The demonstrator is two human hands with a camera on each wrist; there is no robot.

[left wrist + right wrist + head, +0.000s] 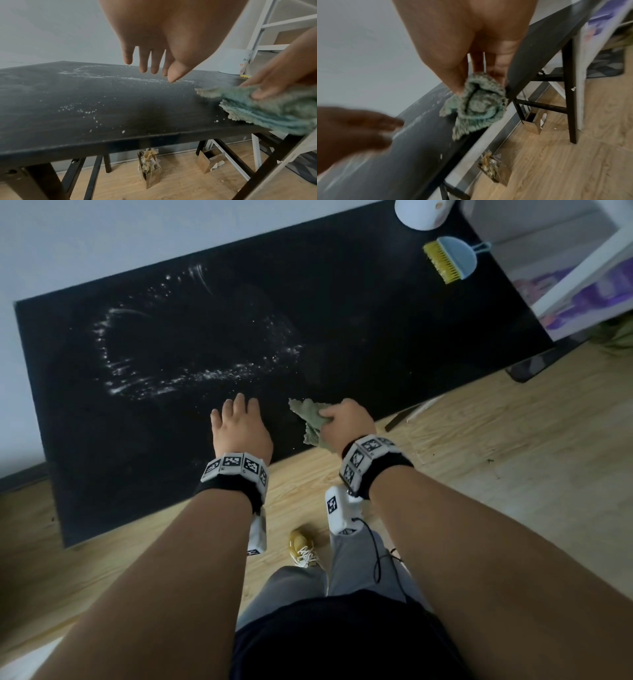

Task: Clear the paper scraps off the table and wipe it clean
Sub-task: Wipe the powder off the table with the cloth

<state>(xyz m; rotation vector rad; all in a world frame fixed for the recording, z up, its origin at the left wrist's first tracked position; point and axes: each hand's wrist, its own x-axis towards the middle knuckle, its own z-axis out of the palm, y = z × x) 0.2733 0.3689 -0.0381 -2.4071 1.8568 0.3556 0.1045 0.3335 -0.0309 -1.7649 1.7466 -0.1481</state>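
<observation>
A black table (359, 313) carries a ring of fine white specks and smears (191, 371) on its left half; the same specks (120, 78) show in the left wrist view. My right hand (342, 419) grips a crumpled green cloth (310, 416) at the table's near edge; the cloth (477, 104) is bunched between thumb and fingers, and it also shows as the cloth (267, 106). My left hand (239, 422) hovers just left of the cloth with straight, spread fingers (144, 60), holding nothing.
A blue dustpan with a yellow brush (448, 258) and a white container (421, 213) sit at the table's far right. A white shelf (582, 268) stands beside it. Under the table stand two small brown boxes (149, 167), (211, 161). Wood floor lies near me.
</observation>
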